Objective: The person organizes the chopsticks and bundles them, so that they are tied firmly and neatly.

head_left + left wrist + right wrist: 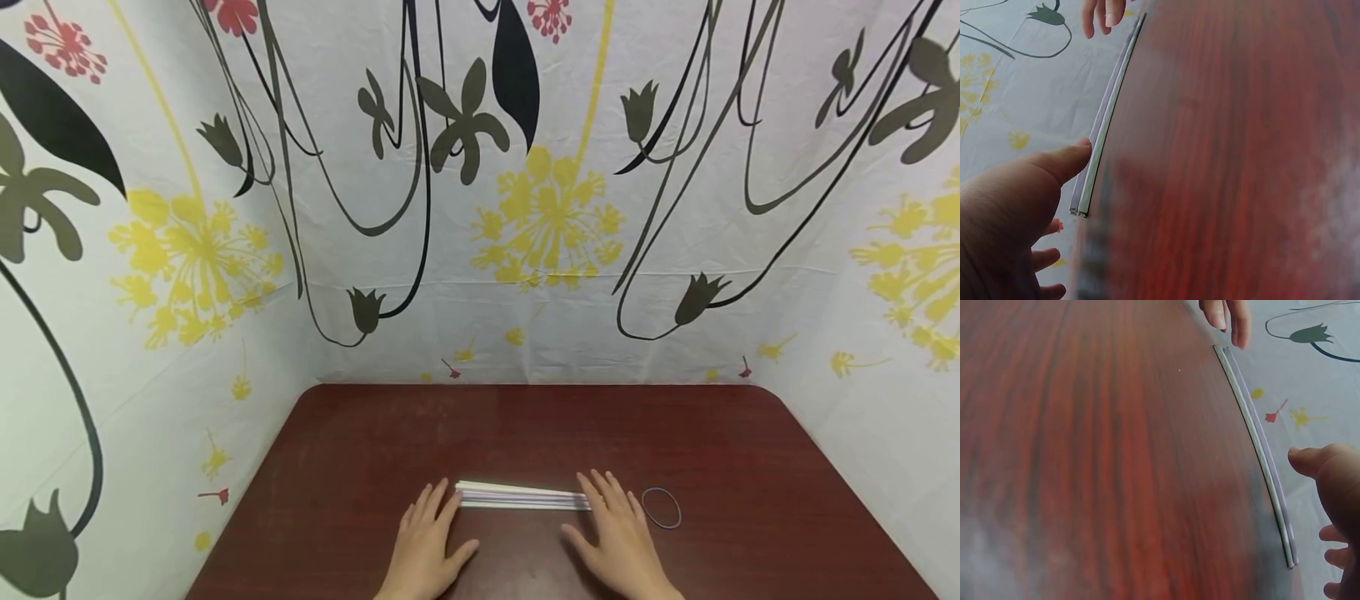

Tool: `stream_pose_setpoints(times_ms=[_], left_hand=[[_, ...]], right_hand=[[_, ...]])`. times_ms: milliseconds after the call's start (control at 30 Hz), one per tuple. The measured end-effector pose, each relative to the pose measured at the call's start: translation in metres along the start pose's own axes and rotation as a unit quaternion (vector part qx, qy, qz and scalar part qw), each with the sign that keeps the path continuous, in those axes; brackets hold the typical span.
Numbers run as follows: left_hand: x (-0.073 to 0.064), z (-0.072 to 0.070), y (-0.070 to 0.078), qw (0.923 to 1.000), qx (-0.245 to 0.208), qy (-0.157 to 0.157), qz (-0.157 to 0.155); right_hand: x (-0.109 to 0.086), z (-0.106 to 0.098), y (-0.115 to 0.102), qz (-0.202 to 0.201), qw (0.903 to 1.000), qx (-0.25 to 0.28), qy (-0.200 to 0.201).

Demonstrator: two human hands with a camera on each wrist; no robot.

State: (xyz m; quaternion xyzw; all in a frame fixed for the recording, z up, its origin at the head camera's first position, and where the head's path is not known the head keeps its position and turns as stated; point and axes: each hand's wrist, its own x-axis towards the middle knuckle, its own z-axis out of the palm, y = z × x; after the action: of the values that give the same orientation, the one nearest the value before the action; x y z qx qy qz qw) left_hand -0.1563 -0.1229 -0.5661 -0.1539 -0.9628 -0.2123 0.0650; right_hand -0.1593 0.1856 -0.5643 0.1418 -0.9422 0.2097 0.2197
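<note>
A bundle of long thin sticks (517,497), white and pale lilac, lies crosswise on the table. My left hand (429,542) is by its left end, fingers spread and fairly straight, the fingertips at or just beside the sticks. At the other end is my right hand (618,537), its fingers also extended and covering the right tips in the head view. In the left wrist view the thumb of the left hand (1016,200) points at the sticks (1100,137). The right wrist view has the right hand (1335,487) apart from the sticks (1263,456). Neither hand grips anything.
A thin grey loop (662,508), like a rubber band, lies on the table to the right of my right hand. The dark red wood-grain table (540,433) has rounded far corners. Floral-patterned cloth (480,333) hangs behind it and along both sides.
</note>
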Motion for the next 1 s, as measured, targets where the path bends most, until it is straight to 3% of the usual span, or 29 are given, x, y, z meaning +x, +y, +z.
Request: stream_pose_setpoints(times_ms=[500, 1000], left_hand=[[0.0018, 0.0005, 0.0050, 0.9998, -0.010, -0.018, -0.005], [0.0084, 0.0050, 0.0051, 0.9999, -0.007, -0.004, 0.009]], right_hand=[[0.0009, 0.0031, -0.0028, 0.003, 1.0000, 0.003, -0.009], [0.0042, 0.0069, -0.0045, 0.002, 0.9996, -0.006, -0.026]])
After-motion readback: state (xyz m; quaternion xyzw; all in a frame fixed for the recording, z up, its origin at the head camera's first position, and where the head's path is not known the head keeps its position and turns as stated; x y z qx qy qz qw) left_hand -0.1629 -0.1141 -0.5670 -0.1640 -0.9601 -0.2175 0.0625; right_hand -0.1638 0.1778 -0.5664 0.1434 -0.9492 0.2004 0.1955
